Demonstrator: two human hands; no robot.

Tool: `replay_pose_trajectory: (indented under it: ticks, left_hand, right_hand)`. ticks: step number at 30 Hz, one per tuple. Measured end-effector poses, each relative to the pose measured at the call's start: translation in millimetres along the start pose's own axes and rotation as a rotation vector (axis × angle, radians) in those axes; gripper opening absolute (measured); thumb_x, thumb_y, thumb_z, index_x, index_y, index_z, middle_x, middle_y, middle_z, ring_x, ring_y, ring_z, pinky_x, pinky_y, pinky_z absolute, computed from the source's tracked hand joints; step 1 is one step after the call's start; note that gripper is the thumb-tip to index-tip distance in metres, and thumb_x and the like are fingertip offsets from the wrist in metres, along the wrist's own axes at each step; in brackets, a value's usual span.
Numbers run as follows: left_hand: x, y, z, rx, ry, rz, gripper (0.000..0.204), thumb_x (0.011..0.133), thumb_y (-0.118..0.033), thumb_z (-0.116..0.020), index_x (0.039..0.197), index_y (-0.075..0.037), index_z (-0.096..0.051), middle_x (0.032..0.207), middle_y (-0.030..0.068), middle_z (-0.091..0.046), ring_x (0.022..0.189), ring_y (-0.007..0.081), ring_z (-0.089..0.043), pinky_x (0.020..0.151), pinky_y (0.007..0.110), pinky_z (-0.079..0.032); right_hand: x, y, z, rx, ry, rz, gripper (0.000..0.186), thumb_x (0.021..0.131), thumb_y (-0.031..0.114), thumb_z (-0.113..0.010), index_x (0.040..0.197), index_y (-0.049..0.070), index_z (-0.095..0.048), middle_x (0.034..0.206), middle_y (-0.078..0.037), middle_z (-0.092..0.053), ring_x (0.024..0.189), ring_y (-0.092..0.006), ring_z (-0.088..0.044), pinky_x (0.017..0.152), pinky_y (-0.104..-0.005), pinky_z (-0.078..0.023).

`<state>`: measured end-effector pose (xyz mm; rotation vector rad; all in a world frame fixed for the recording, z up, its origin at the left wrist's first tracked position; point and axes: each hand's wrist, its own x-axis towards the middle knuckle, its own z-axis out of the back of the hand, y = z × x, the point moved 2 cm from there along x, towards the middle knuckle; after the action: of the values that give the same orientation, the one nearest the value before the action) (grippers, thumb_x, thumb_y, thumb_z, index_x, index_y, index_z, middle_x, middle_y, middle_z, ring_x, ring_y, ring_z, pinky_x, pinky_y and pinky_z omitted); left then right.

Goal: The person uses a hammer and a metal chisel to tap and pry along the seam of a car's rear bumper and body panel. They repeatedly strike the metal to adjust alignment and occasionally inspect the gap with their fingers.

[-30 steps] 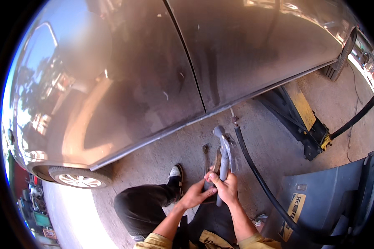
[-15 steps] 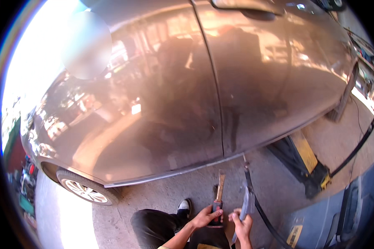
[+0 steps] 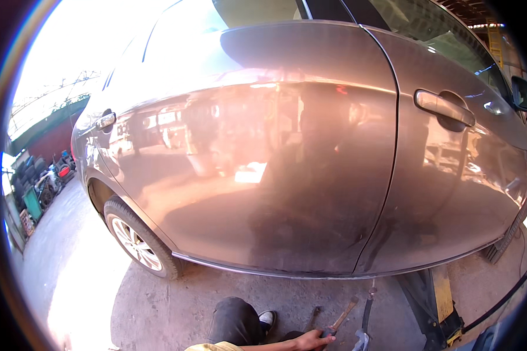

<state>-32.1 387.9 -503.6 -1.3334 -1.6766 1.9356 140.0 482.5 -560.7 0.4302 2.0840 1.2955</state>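
Observation:
My left hand [image 3: 311, 340] reaches in from the lower edge, fingers closed round the dark handle of a scraper [image 3: 345, 313] with a flat, rusty-looking blade. A second, darker tool [image 3: 314, 316] shows close to this hand; whether the hand also holds it I cannot tell. My right hand is outside the picture. Right of the scraper, a pale grey-blue object [image 3: 362, 340] of unclear kind is cut off by the lower edge. Above it stands a thin black piece with a metal tip [image 3: 370, 298], near the sill of the brown car [image 3: 263, 193].
The car's rear wheel [image 3: 137, 240] is at the left. A black and yellow floor jack [image 3: 442, 295] stands by the sill at the right, with a black hose [image 3: 509, 295] beyond it. My knee [image 3: 237, 322] and shoe [image 3: 267, 318] are low in the middle. Stacked tyres [image 3: 32, 172] are far left.
The view has tilted up, so more of the car's upper side shows and my hands sit lower. My right hand has left the picture. The left hand still grips the scraper.

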Motion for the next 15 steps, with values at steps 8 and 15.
replay_pose_trajectory:
  ticks: [8, 15]
  left_hand:
    - [33, 29, 2, -0.054, -0.03, -0.017, 0.033, 0.098, -0.032, -0.069, 0.102, -0.002, -0.057, 0.079, 0.0035, -0.065, 0.068, 0.0122, -0.064, 0.062, 0.028, -0.052]
    - [37, 26, 0, -0.037, -0.053, 0.012, 0.031, 0.098, -0.029, -0.068, 0.101, -0.001, -0.056, 0.081, 0.0047, -0.066, 0.07, 0.0126, -0.064, 0.066, 0.03, -0.054]
  right_hand:
    - [15, 3, -8, 0.055, -0.08, -0.085, 0.014, 0.095, 0.014, -0.068, 0.099, 0.002, -0.062, 0.061, 0.003, -0.049, 0.046, -0.0068, -0.043, 0.043, -0.0241, -0.033]
    - [17, 7, -4, 0.072, -0.166, -0.122, 0.008, 0.095, 0.007, -0.065, 0.096, 0.001, -0.059, 0.057, 0.002, -0.045, 0.044, -0.0059, -0.04, 0.042, -0.024, -0.032]
